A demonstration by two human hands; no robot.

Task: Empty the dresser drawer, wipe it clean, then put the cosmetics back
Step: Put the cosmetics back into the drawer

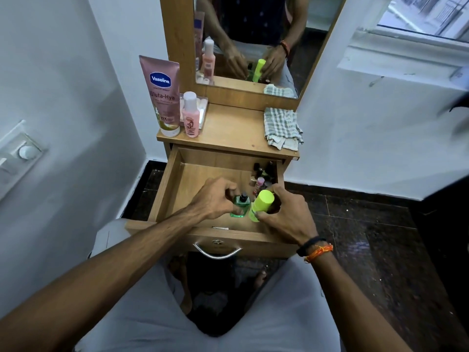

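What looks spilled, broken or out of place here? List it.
Nothing spilled or broken shows. The checked cloth lies crumpled at the dresser top's right edge, a corner hanging over. The left hand holds the green bottle and the right hand the yellow bottle, both upright.

The drawer (165, 189) stands pulled out at the centre of the picture, its handle (217, 251) toward 6 o'clock. Over its front part, the left hand (215, 198) curls its fingers round a small green bottle (240, 205) with a dark cap. Just to the 3 o'clock side, the right hand (284, 213) grips a yellow-green bottle (261, 205), tilted. A cluster of little bottles (262, 175) fills the drawer's back corner at 1 o'clock. On the dresser top (233, 130), at 12 o'clock, a checked cloth (281, 128) lies to the right; a pink tube (162, 95) and a pink bottle (190, 118) stand at the left. The mirror (256, 41) rises behind.
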